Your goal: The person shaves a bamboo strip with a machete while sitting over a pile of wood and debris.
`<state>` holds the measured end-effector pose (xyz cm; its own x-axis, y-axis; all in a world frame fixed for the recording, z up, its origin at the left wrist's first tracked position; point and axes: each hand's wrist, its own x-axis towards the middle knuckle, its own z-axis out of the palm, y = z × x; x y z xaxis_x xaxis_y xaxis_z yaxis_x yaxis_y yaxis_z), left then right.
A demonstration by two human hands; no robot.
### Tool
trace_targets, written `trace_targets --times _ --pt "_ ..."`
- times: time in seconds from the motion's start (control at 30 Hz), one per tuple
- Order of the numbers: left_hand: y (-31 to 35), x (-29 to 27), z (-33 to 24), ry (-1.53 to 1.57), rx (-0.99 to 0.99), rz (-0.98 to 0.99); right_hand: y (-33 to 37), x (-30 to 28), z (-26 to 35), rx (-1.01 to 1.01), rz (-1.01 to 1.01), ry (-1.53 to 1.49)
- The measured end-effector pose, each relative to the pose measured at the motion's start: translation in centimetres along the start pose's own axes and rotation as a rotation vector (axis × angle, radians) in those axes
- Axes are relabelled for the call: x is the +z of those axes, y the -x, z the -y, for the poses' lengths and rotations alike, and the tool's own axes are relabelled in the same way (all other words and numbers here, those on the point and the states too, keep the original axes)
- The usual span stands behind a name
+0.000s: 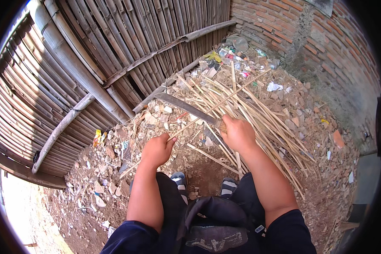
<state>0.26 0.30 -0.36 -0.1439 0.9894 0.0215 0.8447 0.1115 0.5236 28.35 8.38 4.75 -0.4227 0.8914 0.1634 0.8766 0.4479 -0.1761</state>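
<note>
My left hand [156,150] is closed around a long, thin bamboo strip [250,83], which slants from beside my left knee up to the far right. In my right hand [239,133] is a machete [184,106], gripped by its handle. Its broad, dark blade points to the far left and crosses the strip between my hands. Whether the edge touches the strip I cannot tell. Beyond and to the right of my right hand, a loose pile of bamboo strips [275,131] lies on the ground.
Rubble and litter cover the dirt ground [99,182]. A bamboo-slat wall [156,29] with pole rails stands at the left and back, a brick wall [326,55] at the right. My sandalled feet [228,186] are close below the strips. Plastic rubbish [237,57] lies in the far corner.
</note>
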Motion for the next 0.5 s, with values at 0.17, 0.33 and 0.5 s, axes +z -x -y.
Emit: trace_targets --times 0.17,0.33,0.5 --pt "1.0 -0.8 -0.2 -0.056 0.001 0.019 1.4 2.7 0.5 -0.079 0.047 -0.112" --pt "0.3 -0.4 -0.8 -0.042 0.016 0.009 0.4 2.1 -0.5 0.124 0.081 -0.213" --pt "0.6 -0.1 -1.3 -0.069 0.075 -0.013 1.9 2.4 -0.4 0.135 0.051 -0.170"
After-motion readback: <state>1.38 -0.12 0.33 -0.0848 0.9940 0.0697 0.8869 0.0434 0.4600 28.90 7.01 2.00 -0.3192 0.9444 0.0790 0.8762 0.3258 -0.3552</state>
